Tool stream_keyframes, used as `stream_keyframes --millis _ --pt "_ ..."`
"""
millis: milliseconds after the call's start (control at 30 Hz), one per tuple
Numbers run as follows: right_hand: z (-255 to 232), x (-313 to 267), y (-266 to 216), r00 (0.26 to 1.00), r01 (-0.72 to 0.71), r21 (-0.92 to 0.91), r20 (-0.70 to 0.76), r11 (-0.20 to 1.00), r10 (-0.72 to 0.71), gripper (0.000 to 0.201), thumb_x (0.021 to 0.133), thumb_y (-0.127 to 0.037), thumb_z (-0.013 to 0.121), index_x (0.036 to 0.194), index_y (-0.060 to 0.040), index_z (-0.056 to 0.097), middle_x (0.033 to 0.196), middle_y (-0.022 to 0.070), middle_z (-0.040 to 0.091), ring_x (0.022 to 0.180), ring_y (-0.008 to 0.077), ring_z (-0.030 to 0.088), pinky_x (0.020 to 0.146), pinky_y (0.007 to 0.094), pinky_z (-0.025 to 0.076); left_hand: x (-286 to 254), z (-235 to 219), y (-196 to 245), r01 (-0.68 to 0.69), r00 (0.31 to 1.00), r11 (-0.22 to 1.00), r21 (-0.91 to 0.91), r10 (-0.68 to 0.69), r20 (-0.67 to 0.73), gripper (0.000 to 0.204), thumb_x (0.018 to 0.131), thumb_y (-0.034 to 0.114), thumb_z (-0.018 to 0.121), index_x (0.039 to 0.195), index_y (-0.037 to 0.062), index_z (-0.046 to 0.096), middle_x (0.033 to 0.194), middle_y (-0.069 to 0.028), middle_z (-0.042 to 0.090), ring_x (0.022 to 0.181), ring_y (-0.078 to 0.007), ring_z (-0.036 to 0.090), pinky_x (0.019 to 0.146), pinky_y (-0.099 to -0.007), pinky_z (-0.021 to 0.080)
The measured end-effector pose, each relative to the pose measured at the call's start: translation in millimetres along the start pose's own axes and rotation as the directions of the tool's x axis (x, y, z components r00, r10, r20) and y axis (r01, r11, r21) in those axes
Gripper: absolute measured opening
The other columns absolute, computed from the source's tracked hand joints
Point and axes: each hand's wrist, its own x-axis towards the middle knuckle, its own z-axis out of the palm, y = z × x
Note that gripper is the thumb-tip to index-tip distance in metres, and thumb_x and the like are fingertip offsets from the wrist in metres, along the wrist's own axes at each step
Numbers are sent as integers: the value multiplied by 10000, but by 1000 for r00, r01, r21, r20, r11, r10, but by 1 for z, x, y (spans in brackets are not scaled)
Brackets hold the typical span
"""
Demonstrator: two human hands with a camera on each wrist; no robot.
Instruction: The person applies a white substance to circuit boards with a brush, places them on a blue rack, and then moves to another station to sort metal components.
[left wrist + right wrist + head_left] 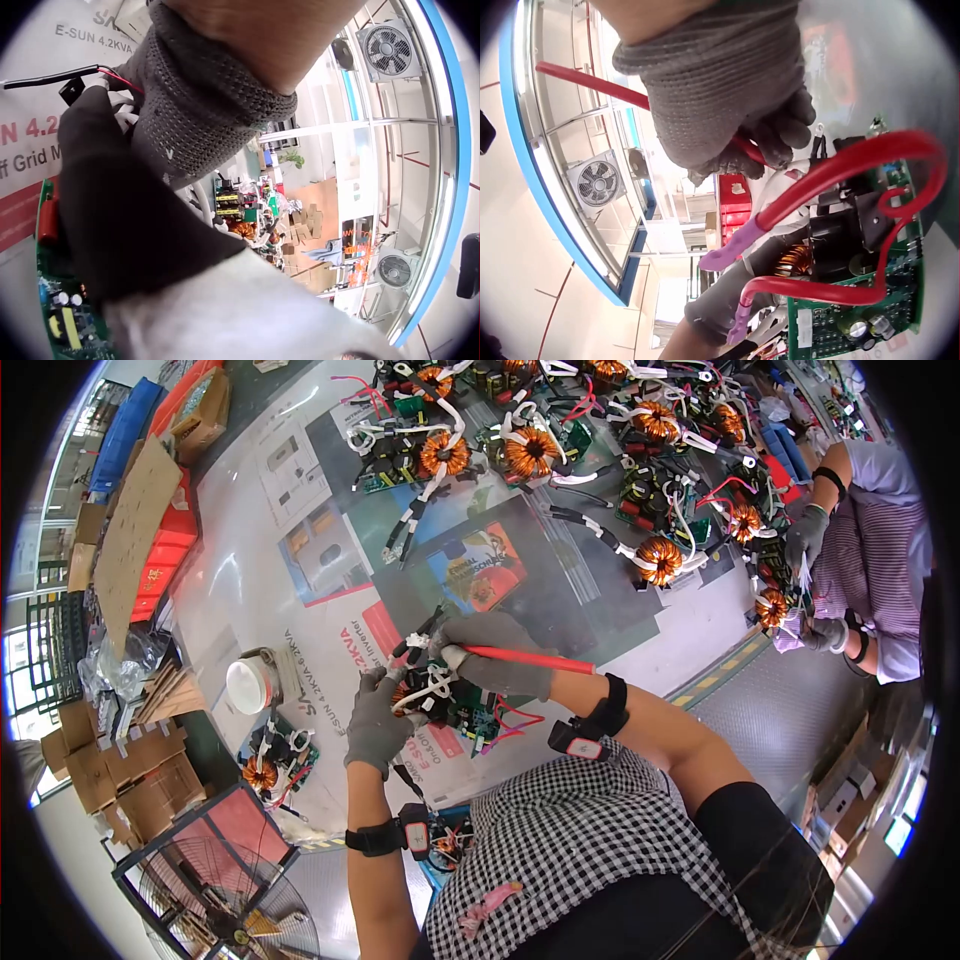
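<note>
A green circuit board (pixel 855 319) with a copper-wound coil (pixel 793 260), black parts and red wires (pixel 817 291) with purple ends is between the two gloved hands. The right hand (pixel 495 655) curls round a red rod-like tool (pixel 545 658), its tip hidden at the white cables (pixel 432 688) on the board. The left hand (pixel 380 722) is at the board's left side, its fingers holding the white cables. In the left wrist view a dark shape covers much of the work.
Several similar boards with coils (pixel 530 452) fill the table's far side; another (pixel 262 772) lies at the left near a white tub (pixel 250 685). A second person's gloved hand (pixel 805 540) works at the right. A fan (pixel 225 905) stands lower left.
</note>
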Motion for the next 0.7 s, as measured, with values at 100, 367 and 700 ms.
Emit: stream_keyframes --millis 100,367,700 --pt "-12 2 -15 991 -113 -62 70 992 117 140 885 -126 552 951 -36 636 822 126 649 741 231 642 699 351 512 -2 -1 0 17 1000 1000 0 -17 12 737 615 195 870 1286 111 575 1344 -146 489 1216 -348 508 978 -414 478" --pt "2 8 -3 987 -145 -2 65 989 144 144 886 -112 560 968 -54 663 899 77 682 781 182 658 719 313 529 -7 2 8 55 998 998 37 -54 -43 742 617 189 855 1303 126 579 1352 -168 481 1211 -344 518 999 -407 468" --pt "-69 -13 -21 927 195 412 -374 890 -30 123 922 -51 521 985 -6 616 870 50 619 699 93 538 631 246 450 12 27 51 139 886 837 -529 -343 -311 670 715 170 794 1337 182 547 1263 -140 531 1126 -287 565 919 -398 491"
